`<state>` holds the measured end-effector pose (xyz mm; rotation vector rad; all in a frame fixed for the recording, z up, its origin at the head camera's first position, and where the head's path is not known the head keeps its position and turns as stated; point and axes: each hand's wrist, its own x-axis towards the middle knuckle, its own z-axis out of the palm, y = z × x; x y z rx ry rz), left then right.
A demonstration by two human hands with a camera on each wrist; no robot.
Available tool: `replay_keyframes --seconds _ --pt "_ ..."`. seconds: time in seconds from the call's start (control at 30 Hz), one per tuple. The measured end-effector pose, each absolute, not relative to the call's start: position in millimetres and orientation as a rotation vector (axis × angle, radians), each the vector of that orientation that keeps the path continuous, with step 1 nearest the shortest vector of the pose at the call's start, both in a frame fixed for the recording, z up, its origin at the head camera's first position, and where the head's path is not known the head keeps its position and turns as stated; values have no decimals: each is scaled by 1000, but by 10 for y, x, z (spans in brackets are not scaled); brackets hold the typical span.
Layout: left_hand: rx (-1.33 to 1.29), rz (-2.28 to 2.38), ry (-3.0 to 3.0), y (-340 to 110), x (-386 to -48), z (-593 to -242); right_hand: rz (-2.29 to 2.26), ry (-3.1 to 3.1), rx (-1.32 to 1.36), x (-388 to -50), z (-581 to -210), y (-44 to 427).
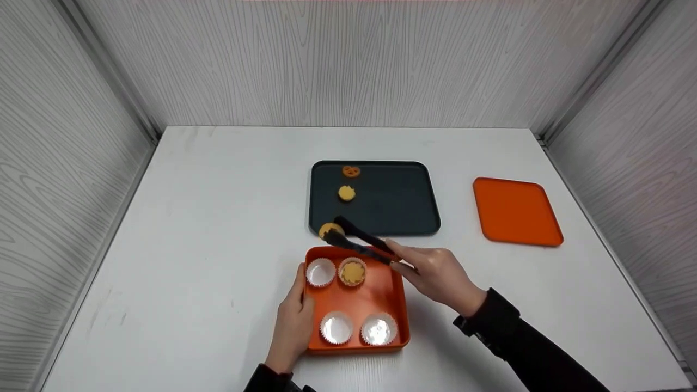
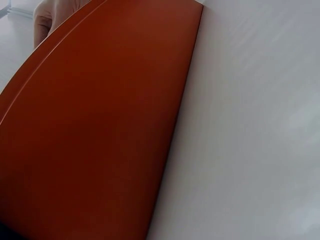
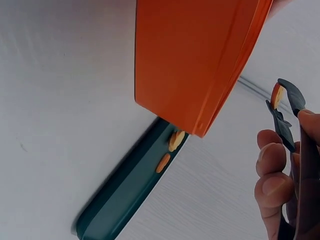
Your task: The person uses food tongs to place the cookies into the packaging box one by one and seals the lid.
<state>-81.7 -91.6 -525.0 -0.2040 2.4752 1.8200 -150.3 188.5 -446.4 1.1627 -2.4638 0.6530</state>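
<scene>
My left hand [image 1: 293,326] grips the left side of an orange box [image 1: 375,296]. Black tongs [image 1: 362,247] are held in my right hand [image 1: 444,277], above the box's back edge. A round yellow-orange piece [image 1: 330,229] is between the tong tips, over the front left corner of the dark green tray [image 1: 400,198]; the right wrist view also shows this piece [image 3: 277,95] pinched. Inside the box, one paper cup holds a yellow piece [image 1: 353,273], while the back left cup [image 1: 321,272] and two front cups [image 1: 336,328] [image 1: 379,329] are empty.
On the green tray lie a yellow piece [image 1: 346,193] and a brown pretzel-shaped piece [image 1: 351,171]. A flat orange tray [image 1: 517,211] sits at the right. Pale wood-grained panels [image 1: 348,65] enclose the white table [image 1: 179,245] at the back and sides.
</scene>
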Motion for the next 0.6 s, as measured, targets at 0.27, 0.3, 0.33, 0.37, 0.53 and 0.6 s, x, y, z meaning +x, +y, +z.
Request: replay_keyframes --seconds 0.27,0.3,0.33,0.37,0.53,0.6 --pt "-213 1827 2458 -905 -827 -5230 675 -2505 1194 -1446 -4501 1853" --pt "-211 1827 2462 -903 -829 -5231 676 -2505 1199 -1443 -4505 1851" --pt "-212 1825 2463 -901 -831 -5231 678 -2503 1203 -1440 -4509 1850" --pt "-211 1823 2467 -900 -834 -5232 681 -2500 1207 -1438 -4515 1849" --pt "-198 1822 2497 -897 -845 -5236 675 -2493 1228 -1428 -4541 1846" --pt "-192 1823 2504 -896 -851 -5236 668 -2503 1236 -1421 -4545 1843"
